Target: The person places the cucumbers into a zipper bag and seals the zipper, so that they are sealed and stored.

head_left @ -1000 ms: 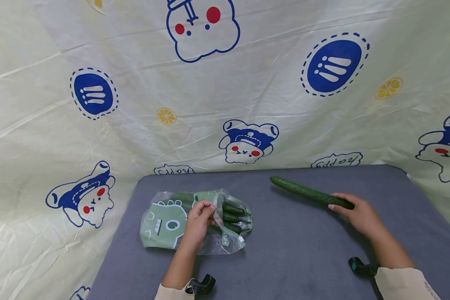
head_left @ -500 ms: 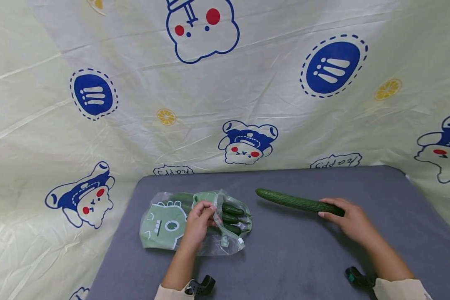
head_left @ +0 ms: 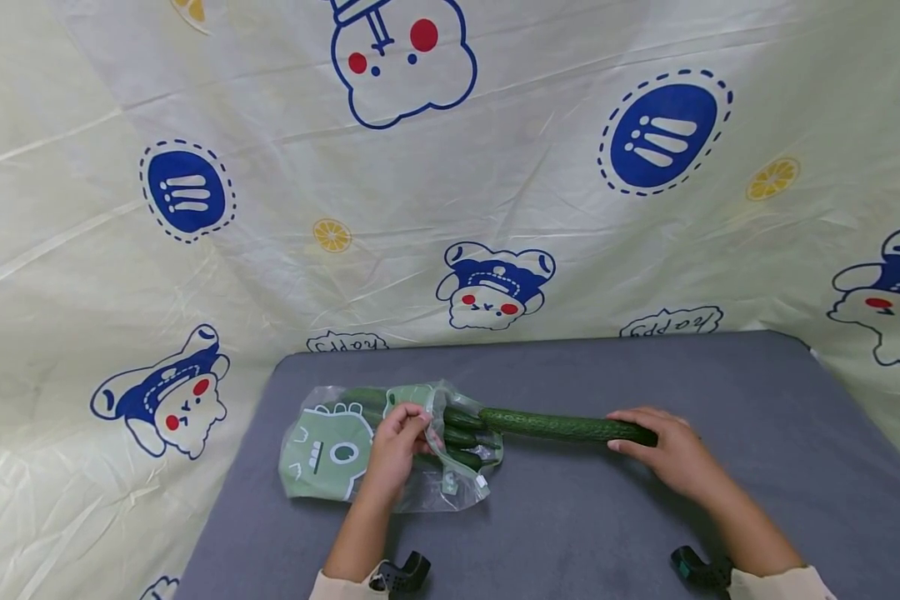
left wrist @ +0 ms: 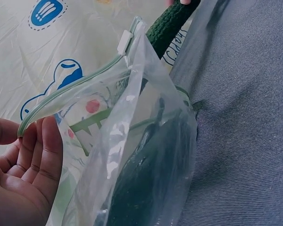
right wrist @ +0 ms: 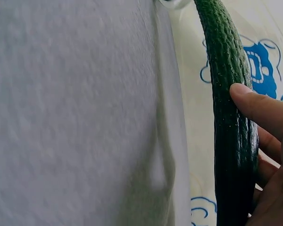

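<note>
A clear zip bag (head_left: 322,467) with a green cartoon print lies at the left of the table, with several cucumbers (head_left: 461,437) inside. My left hand (head_left: 397,446) pinches the edge of its mouth between thumb and fingers; in the left wrist view the green zip strip (left wrist: 68,89) is lifted, a white slider (left wrist: 125,42) on it. My right hand (head_left: 671,450) grips a long cucumber (head_left: 562,425) near its right end. The far tip of that cucumber overlaps the bag's mouth in the head view. Thumb and fingers lie on either side of it in the right wrist view.
The grey cloth-covered table (head_left: 570,525) extends around the bag and both hands. Behind it hangs a pale curtain (head_left: 390,183) with cartoon prints. A black wrist device (head_left: 405,573) sits at the left cuff, another (head_left: 701,571) at the right.
My right hand has carried the long cucumber leftward, turning it nearly level, until its tip reaches the bag's mouth. My left hand and the bag have stayed in place.
</note>
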Motion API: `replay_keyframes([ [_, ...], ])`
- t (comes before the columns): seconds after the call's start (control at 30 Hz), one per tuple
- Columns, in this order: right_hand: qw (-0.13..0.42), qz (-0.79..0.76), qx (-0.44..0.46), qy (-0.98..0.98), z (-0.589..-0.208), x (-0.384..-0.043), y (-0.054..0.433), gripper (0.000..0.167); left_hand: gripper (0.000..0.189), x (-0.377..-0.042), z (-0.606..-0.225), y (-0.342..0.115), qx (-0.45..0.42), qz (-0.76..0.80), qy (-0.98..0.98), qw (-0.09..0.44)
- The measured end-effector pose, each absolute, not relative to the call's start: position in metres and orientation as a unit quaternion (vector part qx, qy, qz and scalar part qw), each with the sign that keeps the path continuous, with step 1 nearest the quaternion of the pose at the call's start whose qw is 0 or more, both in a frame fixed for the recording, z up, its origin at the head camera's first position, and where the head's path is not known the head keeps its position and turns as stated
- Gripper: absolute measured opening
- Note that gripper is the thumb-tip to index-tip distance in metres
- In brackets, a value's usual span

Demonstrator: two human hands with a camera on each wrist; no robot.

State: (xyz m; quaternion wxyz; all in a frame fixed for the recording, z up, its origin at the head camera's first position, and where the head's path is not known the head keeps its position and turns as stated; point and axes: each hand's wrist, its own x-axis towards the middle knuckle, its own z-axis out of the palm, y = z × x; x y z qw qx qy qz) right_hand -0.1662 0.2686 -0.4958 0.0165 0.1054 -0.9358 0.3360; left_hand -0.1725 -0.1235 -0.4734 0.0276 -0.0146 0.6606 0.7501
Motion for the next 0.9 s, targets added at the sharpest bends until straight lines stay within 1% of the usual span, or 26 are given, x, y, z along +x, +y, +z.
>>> replay_keyframes([
  [0.37,0.012,0.332,0.146,-0.932,-0.492,-0.163,0.246,0.046,0.014,-0.171,-0.472,-0.124,-0.007,0.743,0.668,0.030],
  [0.53,-0.003,0.339,0.151,-0.929,-0.491,-0.162,0.235,0.046,0.013,-0.171,-0.472,-0.123,-0.007,0.746,0.666,0.033],
  [0.9,-0.011,0.340,0.158,-0.927,-0.496,-0.165,0.206,0.042,0.012,-0.170,-0.472,-0.121,-0.014,0.741,0.670,0.042],
])
